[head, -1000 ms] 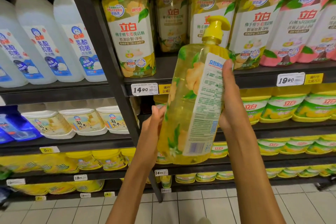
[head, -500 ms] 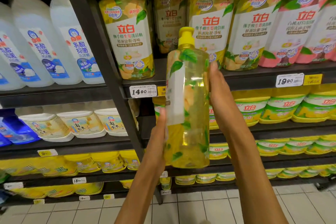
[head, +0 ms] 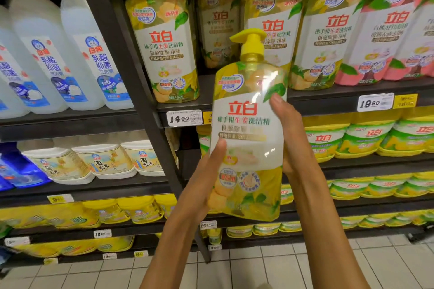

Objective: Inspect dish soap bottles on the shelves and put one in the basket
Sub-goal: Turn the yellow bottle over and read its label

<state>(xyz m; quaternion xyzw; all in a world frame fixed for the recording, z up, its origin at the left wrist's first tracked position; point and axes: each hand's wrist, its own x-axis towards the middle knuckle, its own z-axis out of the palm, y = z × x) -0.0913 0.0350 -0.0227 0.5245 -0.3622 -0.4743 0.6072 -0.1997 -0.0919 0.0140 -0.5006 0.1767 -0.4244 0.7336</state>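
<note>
Both hands hold the yellow bottle (head: pixel 246 138) upright before the shelves (head: pixel 328 98), front label toward the camera, the left hand (head: pixel 202 185) gripping its lower left side and the right hand (head: pixel 287 134) its right edge.

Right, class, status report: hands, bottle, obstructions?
Both hands, left and right, grip the yellow pump bottle. Front label faces camera. Basket not in view. Nothing obstructing.
</note>
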